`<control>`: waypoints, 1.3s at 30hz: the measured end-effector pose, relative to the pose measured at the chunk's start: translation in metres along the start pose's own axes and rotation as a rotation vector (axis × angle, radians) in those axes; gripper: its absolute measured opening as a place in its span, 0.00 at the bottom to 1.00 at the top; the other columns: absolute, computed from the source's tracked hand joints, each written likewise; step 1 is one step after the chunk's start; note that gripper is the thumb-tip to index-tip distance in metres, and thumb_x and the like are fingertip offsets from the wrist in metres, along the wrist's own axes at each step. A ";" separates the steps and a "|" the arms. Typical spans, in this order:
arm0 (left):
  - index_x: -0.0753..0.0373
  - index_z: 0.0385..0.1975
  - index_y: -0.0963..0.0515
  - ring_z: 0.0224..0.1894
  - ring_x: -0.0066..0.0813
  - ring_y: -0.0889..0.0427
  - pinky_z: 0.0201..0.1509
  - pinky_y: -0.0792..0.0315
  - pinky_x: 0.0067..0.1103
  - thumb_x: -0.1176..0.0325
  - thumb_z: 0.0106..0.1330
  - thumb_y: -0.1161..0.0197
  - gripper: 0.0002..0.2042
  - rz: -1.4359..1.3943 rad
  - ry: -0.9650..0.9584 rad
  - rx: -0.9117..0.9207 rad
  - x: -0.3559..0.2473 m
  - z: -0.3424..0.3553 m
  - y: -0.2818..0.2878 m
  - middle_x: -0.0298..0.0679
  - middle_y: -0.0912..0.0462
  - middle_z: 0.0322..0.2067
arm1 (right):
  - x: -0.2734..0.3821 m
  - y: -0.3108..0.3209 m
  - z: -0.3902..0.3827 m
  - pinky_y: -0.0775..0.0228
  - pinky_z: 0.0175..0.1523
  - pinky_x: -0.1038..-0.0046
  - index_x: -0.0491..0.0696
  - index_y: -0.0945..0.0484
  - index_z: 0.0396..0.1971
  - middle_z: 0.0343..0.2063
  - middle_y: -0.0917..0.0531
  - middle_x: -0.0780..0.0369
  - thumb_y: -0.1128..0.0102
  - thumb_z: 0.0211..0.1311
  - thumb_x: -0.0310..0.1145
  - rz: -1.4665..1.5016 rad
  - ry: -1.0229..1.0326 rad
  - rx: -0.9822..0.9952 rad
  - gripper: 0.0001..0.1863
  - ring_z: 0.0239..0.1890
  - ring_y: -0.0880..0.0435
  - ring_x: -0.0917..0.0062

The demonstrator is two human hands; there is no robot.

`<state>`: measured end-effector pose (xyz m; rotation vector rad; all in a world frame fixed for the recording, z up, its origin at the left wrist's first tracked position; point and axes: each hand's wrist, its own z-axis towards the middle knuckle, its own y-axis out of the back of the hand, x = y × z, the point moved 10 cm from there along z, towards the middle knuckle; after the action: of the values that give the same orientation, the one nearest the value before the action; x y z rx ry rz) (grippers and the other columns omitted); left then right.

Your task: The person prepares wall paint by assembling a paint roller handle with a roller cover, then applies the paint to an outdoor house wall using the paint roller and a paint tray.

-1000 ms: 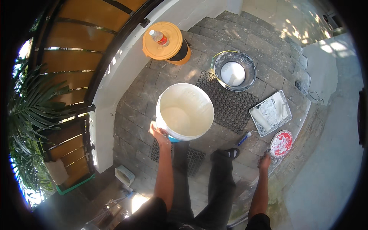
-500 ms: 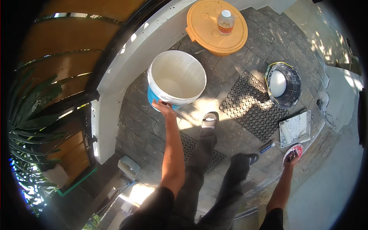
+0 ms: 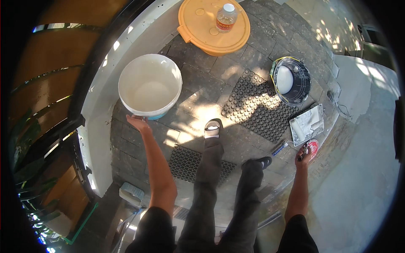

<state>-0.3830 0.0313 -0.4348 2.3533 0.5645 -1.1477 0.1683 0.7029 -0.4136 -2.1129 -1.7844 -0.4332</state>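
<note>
The left hand [image 3: 139, 122] is curled tight on the near edge of the bucket [image 3: 149, 86], left of the big mat [image 3: 258, 116]. The right hand [image 3: 303, 156], right of the mat, is closed around a small dark thing [image 3: 300, 158]. The red lid [image 3: 314, 149] and tray [image 3: 318, 119] are right of the mat too.

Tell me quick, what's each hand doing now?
Left hand: closed, holding the white-and-blue bucket.
Right hand: closed around a small dark object, kind unclear.
</note>
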 end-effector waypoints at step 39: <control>0.55 0.68 0.60 0.66 0.55 0.49 0.60 0.38 0.46 0.22 0.53 0.73 0.50 0.319 -0.032 0.216 0.036 0.013 0.106 0.50 0.51 0.66 | 0.019 0.072 0.022 0.39 0.15 0.78 0.46 0.32 0.34 0.17 0.30 0.64 0.52 0.60 0.33 -0.639 0.260 -0.359 0.07 0.14 0.31 0.79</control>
<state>-0.3136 -0.0561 -0.4476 2.4837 0.0487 -1.1405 0.2425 0.7185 -0.4290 -1.5235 -2.3156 -1.2058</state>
